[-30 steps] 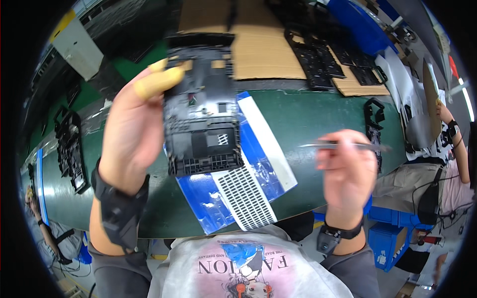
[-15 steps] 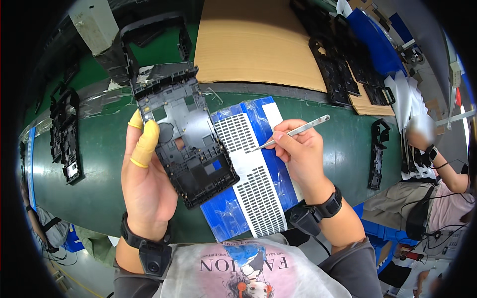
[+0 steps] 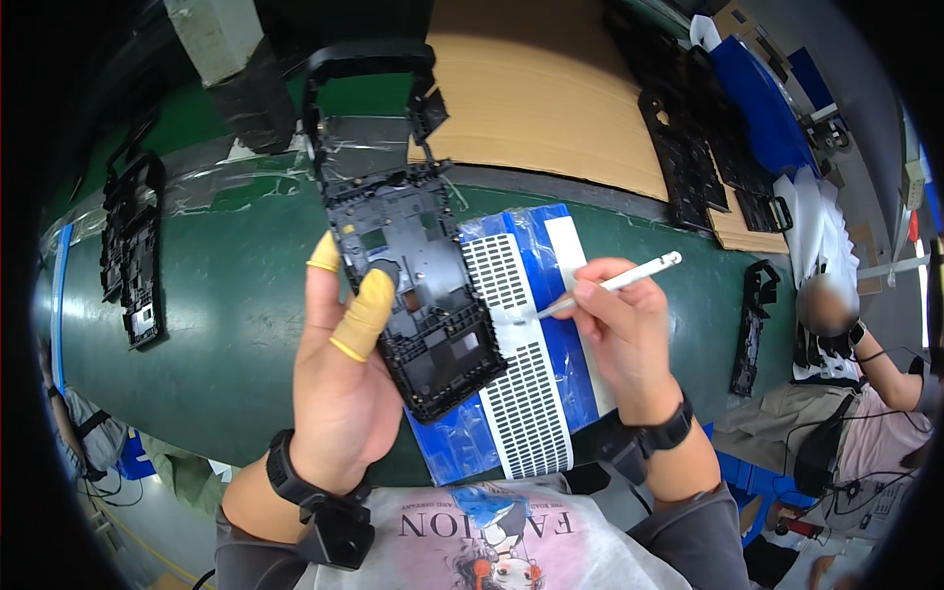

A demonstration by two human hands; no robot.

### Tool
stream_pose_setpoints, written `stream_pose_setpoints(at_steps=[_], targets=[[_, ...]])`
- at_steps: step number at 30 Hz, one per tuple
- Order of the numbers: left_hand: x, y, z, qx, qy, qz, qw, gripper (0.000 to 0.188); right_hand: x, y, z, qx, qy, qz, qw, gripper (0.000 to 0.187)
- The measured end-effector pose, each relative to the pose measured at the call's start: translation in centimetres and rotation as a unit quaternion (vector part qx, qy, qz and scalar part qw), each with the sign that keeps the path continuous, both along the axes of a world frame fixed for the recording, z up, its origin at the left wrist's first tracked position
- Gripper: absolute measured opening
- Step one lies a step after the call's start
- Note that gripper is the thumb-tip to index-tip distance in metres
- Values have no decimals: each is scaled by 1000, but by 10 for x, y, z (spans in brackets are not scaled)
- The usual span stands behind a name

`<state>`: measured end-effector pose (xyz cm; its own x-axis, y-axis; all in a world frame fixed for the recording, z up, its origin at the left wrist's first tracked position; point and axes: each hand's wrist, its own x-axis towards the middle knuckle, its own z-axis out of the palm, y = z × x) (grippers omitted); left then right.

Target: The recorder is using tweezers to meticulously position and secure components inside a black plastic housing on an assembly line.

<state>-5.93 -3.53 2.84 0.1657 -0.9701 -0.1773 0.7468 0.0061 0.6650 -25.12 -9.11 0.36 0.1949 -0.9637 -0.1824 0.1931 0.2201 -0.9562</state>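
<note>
Since a second ago, the right hand (image 3: 626,329) has come over to the white sheet (image 3: 536,413) of little black stickers. The black plastic frame (image 3: 423,261) is up above the bench (image 3: 236,295), gripped by the left hand (image 3: 344,398), and hides a bit of the sheet. The right hand pinches tweezers (image 3: 641,271). A blue board (image 3: 452,442) lies underneath; cardboard (image 3: 541,98) lies behind

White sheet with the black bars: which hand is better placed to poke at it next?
Probably the right hand: it holds a thin tool with its tip close to the sheet. The left hand is busy holding the black frame.
</note>
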Motion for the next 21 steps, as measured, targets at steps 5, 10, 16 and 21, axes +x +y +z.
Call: stream_pose_setpoints(at_steps=[5,10,16,21], targets=[[-5,6,0,1,64,-45,997,40,17,36,36,-57,-64,-2,996,14],[-6,10,-1,0,72,-52,996,42,33,46,33,-71,-86,28,993,18],[-5,14,4,-6,69,-65,995,46,37,48,31,-65,-81,43,994,17],[-5,13,5,-10,69,-64,995,46,37,47,32,-67,-76,43,994,17]])
